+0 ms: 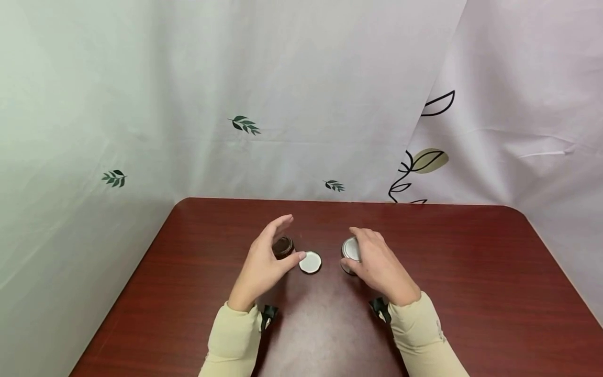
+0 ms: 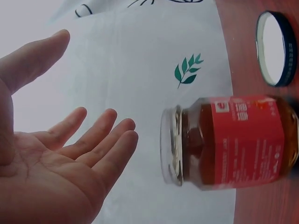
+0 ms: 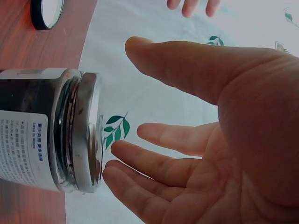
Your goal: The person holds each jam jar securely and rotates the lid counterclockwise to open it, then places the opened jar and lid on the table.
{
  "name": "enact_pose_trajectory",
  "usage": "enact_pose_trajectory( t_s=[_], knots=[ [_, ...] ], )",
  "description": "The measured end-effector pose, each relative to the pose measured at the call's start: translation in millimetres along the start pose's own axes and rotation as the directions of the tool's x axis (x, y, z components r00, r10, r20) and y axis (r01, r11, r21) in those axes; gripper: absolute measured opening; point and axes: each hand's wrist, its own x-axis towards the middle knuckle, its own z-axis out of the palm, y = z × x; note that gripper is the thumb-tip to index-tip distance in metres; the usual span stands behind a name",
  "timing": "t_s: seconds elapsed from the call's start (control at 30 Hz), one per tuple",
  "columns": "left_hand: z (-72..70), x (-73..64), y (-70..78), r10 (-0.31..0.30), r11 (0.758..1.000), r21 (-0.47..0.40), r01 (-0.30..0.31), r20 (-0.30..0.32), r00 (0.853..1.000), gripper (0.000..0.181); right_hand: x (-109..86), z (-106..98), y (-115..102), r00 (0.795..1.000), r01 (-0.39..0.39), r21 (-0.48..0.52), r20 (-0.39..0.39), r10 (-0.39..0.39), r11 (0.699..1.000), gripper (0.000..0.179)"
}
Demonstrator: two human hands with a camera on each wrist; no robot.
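My left hand (image 1: 261, 267) hovers with spread fingers beside and above a lidless glass jar (image 1: 283, 247). The left wrist view shows this jar (image 2: 247, 142) upright with a red label and dark brown contents, apart from the fingers. A dark-rimmed lid (image 1: 310, 263) lies white inside up on the table, just right of that jar. Over a second jar (image 3: 28, 130), with a white label and dark contents, my right hand (image 1: 379, 262) is held with loosely bent fingers. Its silver lid (image 3: 86, 133) is on; a gap shows between palm and lid, and fingertip contact is unclear.
Both jars and the loose lid stand on a reddish-brown wooden table (image 1: 461, 262) with rounded far corners. A white curtain (image 1: 301, 94) with leaf prints hangs behind the table and along its left side. Dark wrist straps show below both hands.
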Motion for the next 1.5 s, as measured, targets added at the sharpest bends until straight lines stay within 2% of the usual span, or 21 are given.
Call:
enact_pose_trajectory(
  t_s=[0.23, 0.47, 0.67, 0.83, 1.07, 1.5],
  knots=[
    [8.2, 0.7, 0.8, 0.019, 1.000, 0.007, -0.019, 0.011, 1.000, 0.072, 0.0, -0.3, 3.1, 1.000, -0.009, 0.003, -0.004, 0.009, 1.000, 0.068],
    [16.4, 1.2, 1.6, 0.005, 0.998, -0.067, -0.004, 0.021, 1.000, 0.075, 0.9, -2.0, 5.4, 1.000, -0.004, -0.011, 0.000, 0.004, 1.000, 0.066],
    [20.3, 1.1, 2.6, 0.021, 1.000, -0.022, -0.020, 0.023, 1.000, 0.074, 1.2, -3.1, 6.5, 1.000, -0.011, 0.001, 0.010, 0.011, 1.000, 0.066],
    [21.5, 0.7, 3.7, -0.003, 1.000, -0.022, 0.004, 0.045, 0.999, 0.073, 1.1, -3.1, 7.9, 1.000, -0.016, 0.006, 0.024, 0.015, 1.000, 0.066],
    [24.8, 0.6, 4.2, -0.026, 0.996, -0.082, 0.031, 0.062, 0.998, 0.073, 3.0, -3.5, 9.5, 0.999, -0.029, -0.008, 0.027, 0.029, 1.000, 0.066],
    [35.4, 1.5, 5.1, 0.009, 1.000, 0.001, -0.009, 0.062, 0.998, 0.075, 2.5, -6.5, 11.4, 0.997, -0.060, -0.018, 0.046, 0.061, 0.998, 0.067]
  ],
)
